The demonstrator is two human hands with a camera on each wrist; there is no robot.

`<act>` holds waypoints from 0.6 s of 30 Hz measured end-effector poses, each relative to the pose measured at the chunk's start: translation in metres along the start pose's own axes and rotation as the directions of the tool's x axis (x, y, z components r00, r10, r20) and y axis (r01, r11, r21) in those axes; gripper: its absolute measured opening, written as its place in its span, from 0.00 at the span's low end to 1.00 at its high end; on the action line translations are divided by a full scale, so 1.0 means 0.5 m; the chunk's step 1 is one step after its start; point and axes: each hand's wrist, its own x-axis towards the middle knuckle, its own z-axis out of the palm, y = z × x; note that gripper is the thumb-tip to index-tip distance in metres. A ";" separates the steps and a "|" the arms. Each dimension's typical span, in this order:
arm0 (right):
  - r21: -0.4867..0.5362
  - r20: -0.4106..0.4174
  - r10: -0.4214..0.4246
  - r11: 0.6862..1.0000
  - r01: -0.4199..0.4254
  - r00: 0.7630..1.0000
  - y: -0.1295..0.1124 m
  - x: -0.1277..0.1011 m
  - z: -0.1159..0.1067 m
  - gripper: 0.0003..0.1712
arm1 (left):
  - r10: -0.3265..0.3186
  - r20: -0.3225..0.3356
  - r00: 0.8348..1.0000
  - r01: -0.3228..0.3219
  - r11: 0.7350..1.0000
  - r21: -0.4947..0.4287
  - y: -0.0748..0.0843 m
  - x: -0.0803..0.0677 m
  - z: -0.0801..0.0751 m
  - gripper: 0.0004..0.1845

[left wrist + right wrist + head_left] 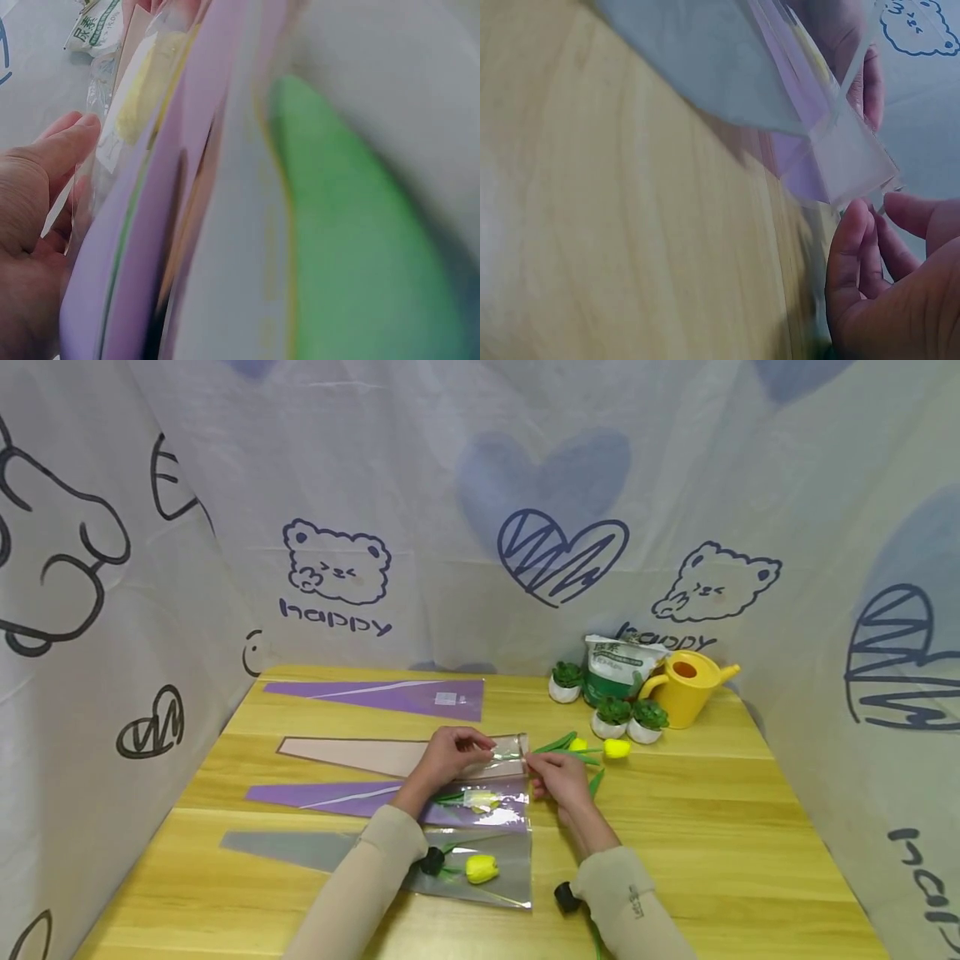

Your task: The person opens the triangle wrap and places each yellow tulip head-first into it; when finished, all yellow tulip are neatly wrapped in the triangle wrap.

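Note:
A pale pink flower sleeve (352, 753) with a clear front lies across the table, its wide end to the right. My left hand (450, 753) is over that wide end, pinching the clear film between thumb and fingers. At the sleeve's right edge, my right hand (561, 781) pinches the rim with thumb and fingertips, also seen in the right wrist view. Nearer me lie a purple sleeve (330, 793) and a grey sleeve (292, 849), each with a yellow tulip inside. The grey sleeve's tulip (482, 868) shows clearly.
Loose yellow tulips (617, 749) lie just right of the right hand. Behind them stand small potted succulents (566, 680), a green-and-white bag (621, 668) and a yellow watering can (690, 693). Another purple sleeve (375, 697) lies at the back. Printed cloth (442, 527) surrounds the table.

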 end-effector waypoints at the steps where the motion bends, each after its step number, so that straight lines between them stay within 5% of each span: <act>1: -0.005 0.000 -0.002 1.000 0.002 1.000 0.000 0.000 0.000 0.14 | -0.001 0.001 1.000 0.001 1.000 -0.002 0.000 0.000 0.000 0.08; 12: -0.056 0.001 -0.060 0.997 0.060 0.998 -0.017 -0.010 -0.015 0.15 | -0.016 0.008 1.000 0.016 1.000 -0.003 0.002 -0.002 -0.001 0.08; 18: -0.197 -0.025 -0.174 0.966 0.165 0.985 -0.064 -0.021 -0.089 0.19 | -0.015 0.011 1.000 0.015 1.000 0.011 0.003 -0.001 0.002 0.08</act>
